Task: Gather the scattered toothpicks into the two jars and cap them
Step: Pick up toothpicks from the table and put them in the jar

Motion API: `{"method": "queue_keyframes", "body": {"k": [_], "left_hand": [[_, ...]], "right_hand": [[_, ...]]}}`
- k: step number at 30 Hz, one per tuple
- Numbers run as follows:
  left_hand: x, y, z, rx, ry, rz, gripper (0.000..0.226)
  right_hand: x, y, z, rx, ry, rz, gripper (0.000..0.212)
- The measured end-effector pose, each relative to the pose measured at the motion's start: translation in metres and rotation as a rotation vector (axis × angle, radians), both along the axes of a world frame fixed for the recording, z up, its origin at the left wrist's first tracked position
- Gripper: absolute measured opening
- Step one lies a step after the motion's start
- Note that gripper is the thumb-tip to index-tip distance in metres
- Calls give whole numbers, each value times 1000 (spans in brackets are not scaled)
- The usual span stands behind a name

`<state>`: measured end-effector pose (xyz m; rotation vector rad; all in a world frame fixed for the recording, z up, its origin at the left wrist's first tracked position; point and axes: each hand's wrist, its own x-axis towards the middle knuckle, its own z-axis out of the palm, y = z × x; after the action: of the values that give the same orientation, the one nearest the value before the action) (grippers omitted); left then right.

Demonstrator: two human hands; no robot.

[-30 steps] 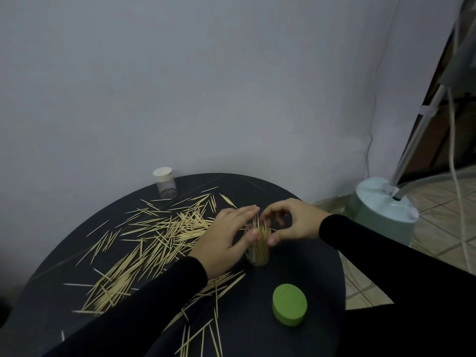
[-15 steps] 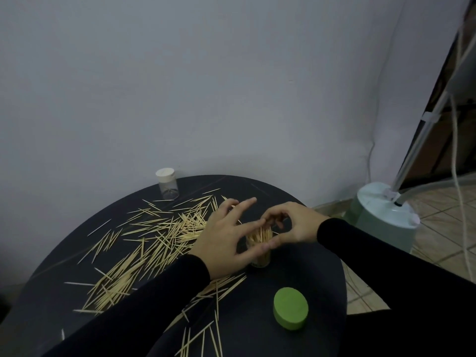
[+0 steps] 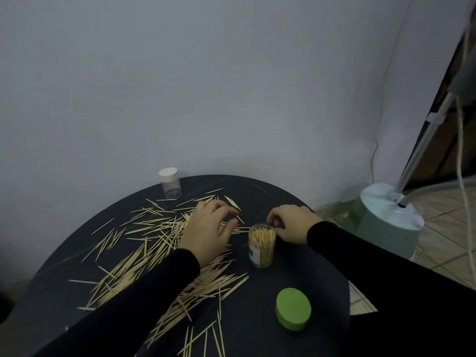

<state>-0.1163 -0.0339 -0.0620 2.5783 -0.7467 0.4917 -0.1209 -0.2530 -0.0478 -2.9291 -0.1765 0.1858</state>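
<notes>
An open clear jar [image 3: 262,249], packed with upright toothpicks, stands right of the table's middle. My right hand [image 3: 292,222] holds it at the rim, thumb against its side. My left hand [image 3: 208,229] is over the far end of the scattered toothpicks [image 3: 144,251], fingers curled down, and pinches a toothpick that sticks out by the fingertips. A green lid [image 3: 293,309] lies near the front right edge. A second clear jar [image 3: 170,186] with a white cap stands at the back left by the wall.
The round black table [image 3: 296,276] stands against a pale wall. Toothpicks cover its left and front parts. On the tiled floor to the right is a pale blue round base [image 3: 386,217] with a slanted pole and cords.
My left hand has left the jar and moved left and back onto the toothpick pile, fingers curling. My right hand stays at the jar's rim, and the toothpicks now sit lower in it.
</notes>
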Motion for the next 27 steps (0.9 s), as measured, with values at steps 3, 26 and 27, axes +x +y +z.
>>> {"method": "queue_keyframes", "body": {"k": [3,26,27], "left_hand": [[11,9,-4,201,79,99,29],[50,31,-3,394,170,59,24],[51,29,-3,396,170,52,24]], "right_hand": [[6,8,-5,-120,-36,-28,17],[65,48,-9,79,-33,255,40],[64,49,-8,65,-21,263,47]]}}
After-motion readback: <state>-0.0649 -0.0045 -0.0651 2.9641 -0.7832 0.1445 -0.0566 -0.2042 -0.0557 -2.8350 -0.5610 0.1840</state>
